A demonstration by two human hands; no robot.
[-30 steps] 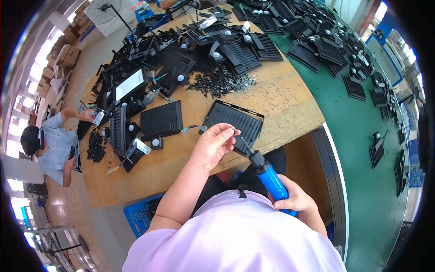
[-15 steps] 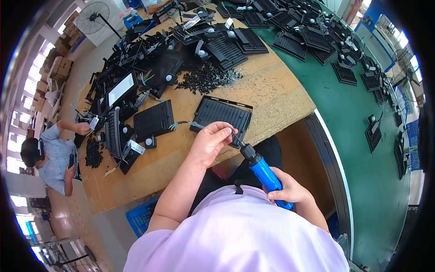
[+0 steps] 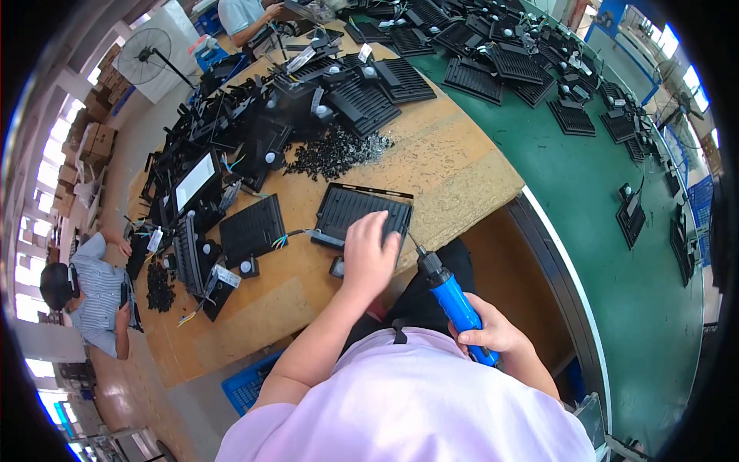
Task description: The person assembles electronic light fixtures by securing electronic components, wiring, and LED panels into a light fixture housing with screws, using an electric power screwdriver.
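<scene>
My right hand [image 3: 496,329] is wrapped round the blue body of an electric screwdriver [image 3: 454,302]. Its thin bit points up and away from me, close to the near right corner of a black finned floodlight housing [image 3: 358,208] with a bracket frame at its far side. My left hand [image 3: 368,258] lies over the near edge of that housing, fingers extended and thumb apart, with nothing visible in its grasp. A small black sensor with a pale dome [image 3: 337,267] is partly hidden beside my left wrist.
Another black housing [image 3: 252,227] with coloured wires lies left on the wooden table [image 3: 454,185]. A screw pile [image 3: 339,150] is farther back, beside heaped floodlights. The green conveyor [image 3: 554,173] on the right carries more floodlights. One person [image 3: 100,285] works at left, another at the back.
My left hand has left the screwdriver tip and spread onto the housing's near edge. The bit now shows bare. The view has shifted slightly.
</scene>
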